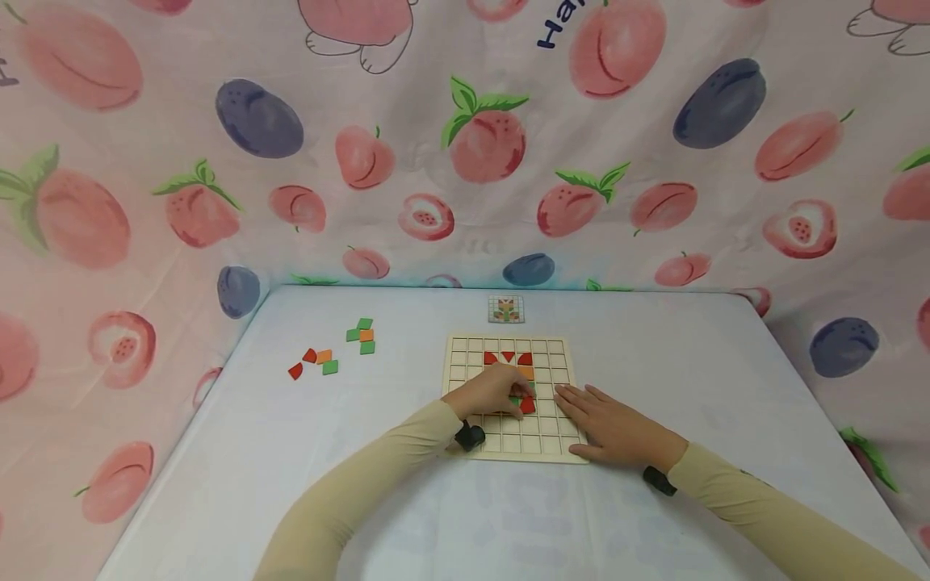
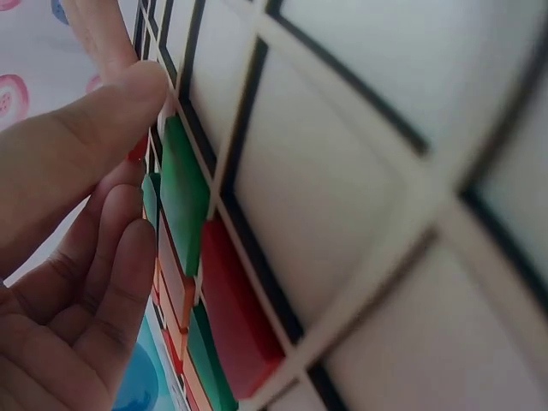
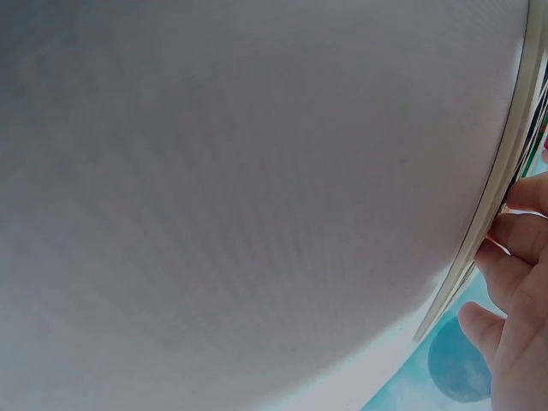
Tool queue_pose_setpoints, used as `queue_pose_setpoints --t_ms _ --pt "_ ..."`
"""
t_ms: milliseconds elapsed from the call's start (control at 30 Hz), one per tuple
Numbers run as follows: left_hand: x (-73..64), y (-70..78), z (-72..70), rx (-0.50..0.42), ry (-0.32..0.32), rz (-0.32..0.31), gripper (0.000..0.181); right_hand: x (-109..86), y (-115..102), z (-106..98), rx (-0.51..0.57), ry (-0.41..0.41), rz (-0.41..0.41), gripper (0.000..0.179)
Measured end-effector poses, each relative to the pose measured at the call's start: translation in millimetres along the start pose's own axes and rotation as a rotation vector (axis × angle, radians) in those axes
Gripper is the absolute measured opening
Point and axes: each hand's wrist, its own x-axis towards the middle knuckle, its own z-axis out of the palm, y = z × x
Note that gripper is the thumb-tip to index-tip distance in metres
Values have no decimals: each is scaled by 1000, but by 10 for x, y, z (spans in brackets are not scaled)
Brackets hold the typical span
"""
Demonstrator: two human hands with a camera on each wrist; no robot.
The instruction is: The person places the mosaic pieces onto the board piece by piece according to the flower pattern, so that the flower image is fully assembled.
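Note:
A cream wooden grid board [image 1: 552, 442] lies on the table, with red, orange and green flat tiles set in its squares. My left hand [image 1: 494, 390] reaches over its middle, thumb and forefinger curled at a red tile [image 1: 527, 405] and pinching it. In the left wrist view, the thumb [image 2: 128, 98] meets a finger, with a bit of red just below. Close by, a green tile [image 2: 182, 184] and another red tile [image 2: 240, 317] sit in the grid. My right hand [image 1: 617, 428] rests with fingers extended on the board's right edge. The left hand covers part of the pattern.
A small pattern card [image 1: 505, 309] lies behind the board. Left of it are loose tiles: green [image 1: 367, 348], orange [image 1: 324, 355] and red [image 1: 295, 371]. A fruit-printed curtain [image 1: 465, 242] hangs along the table's back edge.

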Motion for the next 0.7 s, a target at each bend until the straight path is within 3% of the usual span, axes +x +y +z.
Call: queue_pose_setpoints --t_ms 233,400,700 --pt "41 5 18 -5 -6 1 38 -4 9 9 -16 17 -13 76" --pt "17 3 40 18 65 -23 26 -5 9 11 -27 25 -19 76" --pt "-42 86 87 -25 160 -144 13 -9 -3 6 -10 30 -9 76"
